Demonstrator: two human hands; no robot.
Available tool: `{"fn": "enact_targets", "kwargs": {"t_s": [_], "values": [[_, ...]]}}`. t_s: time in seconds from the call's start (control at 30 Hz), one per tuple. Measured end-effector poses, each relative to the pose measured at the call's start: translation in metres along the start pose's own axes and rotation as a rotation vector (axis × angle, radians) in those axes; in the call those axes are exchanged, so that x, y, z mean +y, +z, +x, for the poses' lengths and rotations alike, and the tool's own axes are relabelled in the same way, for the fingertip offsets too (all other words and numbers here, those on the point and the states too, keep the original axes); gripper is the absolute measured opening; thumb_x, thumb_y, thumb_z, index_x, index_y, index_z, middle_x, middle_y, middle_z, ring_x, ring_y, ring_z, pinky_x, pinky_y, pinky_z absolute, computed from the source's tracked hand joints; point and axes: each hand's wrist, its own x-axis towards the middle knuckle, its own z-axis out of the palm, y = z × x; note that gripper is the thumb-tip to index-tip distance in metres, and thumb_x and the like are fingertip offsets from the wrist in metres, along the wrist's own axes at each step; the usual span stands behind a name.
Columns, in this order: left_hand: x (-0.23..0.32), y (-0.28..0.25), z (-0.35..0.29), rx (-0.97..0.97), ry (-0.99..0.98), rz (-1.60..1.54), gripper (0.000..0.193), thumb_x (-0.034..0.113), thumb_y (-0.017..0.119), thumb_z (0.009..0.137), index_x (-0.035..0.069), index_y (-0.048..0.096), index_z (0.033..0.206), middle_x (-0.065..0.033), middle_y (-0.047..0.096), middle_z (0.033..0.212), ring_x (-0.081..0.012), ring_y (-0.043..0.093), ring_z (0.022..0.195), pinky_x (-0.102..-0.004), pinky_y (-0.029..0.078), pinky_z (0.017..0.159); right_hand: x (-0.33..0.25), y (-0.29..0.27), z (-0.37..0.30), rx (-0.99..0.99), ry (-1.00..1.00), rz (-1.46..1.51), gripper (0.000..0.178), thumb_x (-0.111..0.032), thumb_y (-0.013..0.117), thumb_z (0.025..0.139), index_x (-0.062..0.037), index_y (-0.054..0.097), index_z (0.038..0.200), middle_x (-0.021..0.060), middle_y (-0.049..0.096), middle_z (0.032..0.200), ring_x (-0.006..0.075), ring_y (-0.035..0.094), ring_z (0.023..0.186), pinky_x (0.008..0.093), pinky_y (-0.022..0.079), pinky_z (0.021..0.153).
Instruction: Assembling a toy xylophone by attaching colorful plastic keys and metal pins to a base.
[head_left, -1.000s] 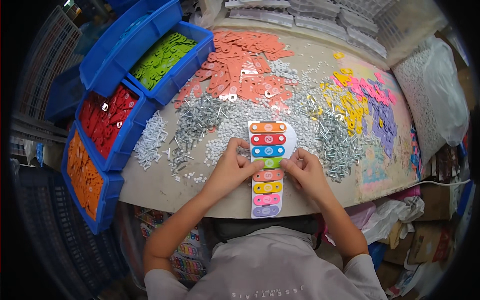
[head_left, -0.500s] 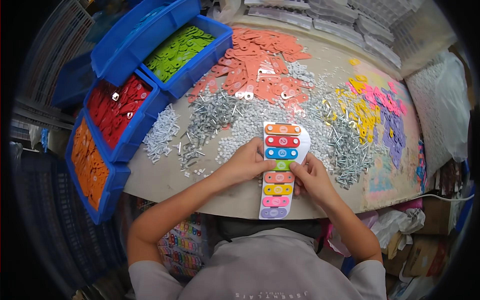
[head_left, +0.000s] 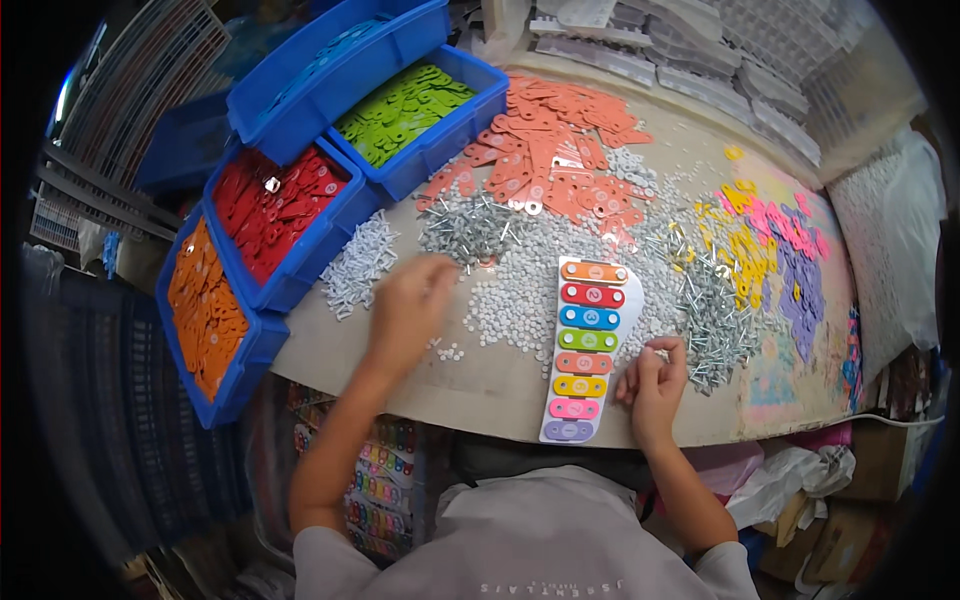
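Observation:
A toy xylophone (head_left: 585, 350) with a white base and coloured bars lies on the table near its front edge. White pin heads show at the ends of its orange, red, blue and green bars; the lower bars have small dark holes. My left hand (head_left: 410, 305), smeared by motion, is off the toy, beside a heap of white plastic pins (head_left: 358, 265). What its fingers hold, if anything, is not visible. Just right of the toy, my right hand (head_left: 655, 390) has curled fingers close to small white rings (head_left: 640, 335); what they hold is hidden.
Blue bins at the left hold orange pieces (head_left: 205, 310), red pieces (head_left: 280, 215) and green pieces (head_left: 405, 110). Salmon pieces (head_left: 560, 150) lie at the back. Metal pins (head_left: 722, 340) lie right, with yellow pieces (head_left: 755, 255), pink pieces (head_left: 785, 222) and purple pieces (head_left: 798, 295) beyond.
Both hands have let go of the xylophone. My left hand has moved left toward the white pins, my right hand slightly right. The green bar now shows white pin heads.

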Motion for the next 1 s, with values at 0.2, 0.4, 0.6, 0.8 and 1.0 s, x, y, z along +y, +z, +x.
{"fn": "enact_targets", "kwargs": {"t_s": [0.2,0.4,0.6,0.8,1.0], "values": [[-0.055,-0.044,0.011,0.109,0.157,0.521,0.007,0.008,0.071,0.081,0.003,0.067,0.085,-0.0113,0.061,0.085,-0.0317,0.061,0.086,-0.0414,0.048,0.074,0.004,0.004,-0.006,-0.035,-0.181,-0.225,0.008,-0.007,0.054,0.101,-0.0032,0.050,0.106,0.0023,0.059,0.070,0.0085,0.057,0.056,0.0228,0.044,0.052],[-0.061,-0.040,0.004,0.092,0.182,0.651,0.007,0.005,0.068,0.082,0.004,0.063,0.086,-0.0112,0.060,0.088,-0.0315,0.059,0.087,-0.0423,0.046,0.078,-0.042,-0.044,0.013,0.166,-0.976,-1.002,0.007,0.003,0.067,0.084,-0.0010,0.061,0.087,0.0106,0.063,0.080,0.0242,0.063,0.074,0.0360,0.050,0.068],[-0.063,-0.036,0.014,0.101,0.088,0.628,0.007,0.004,0.067,0.083,0.002,0.061,0.084,-0.0115,0.059,0.087,-0.0320,0.058,0.086,-0.0433,0.046,0.078,-0.056,-0.170,0.044,0.691,-0.679,-1.188,0.015,0.000,0.062,0.086,0.0012,0.060,0.102,0.0151,0.059,0.096,0.0301,0.059,0.090,0.0381,0.047,0.083],[-0.035,-0.035,0.009,0.221,0.268,0.707,0.008,0.005,0.065,0.087,0.000,0.058,0.084,-0.0099,0.059,0.082,-0.0247,0.060,0.079,-0.0374,0.047,0.073,-0.032,-0.225,0.060,0.692,-0.416,-1.170,0.020,-0.003,0.061,0.090,0.0011,0.057,0.109,0.0158,0.061,0.099,0.0322,0.059,0.093,0.0417,0.047,0.086],[0.023,-0.011,-0.030,-0.069,-0.171,-0.298,0.005,0.000,0.065,0.090,0.003,0.061,0.092,0.0000,0.063,0.079,-0.0060,0.058,0.069,-0.0210,0.045,0.063,-0.030,-0.245,0.076,0.662,-0.497,-1.300,0.013,-0.004,0.060,0.091,0.0012,0.057,0.103,0.0159,0.061,0.087,0.0310,0.060,0.082,0.0394,0.048,0.076]]}}
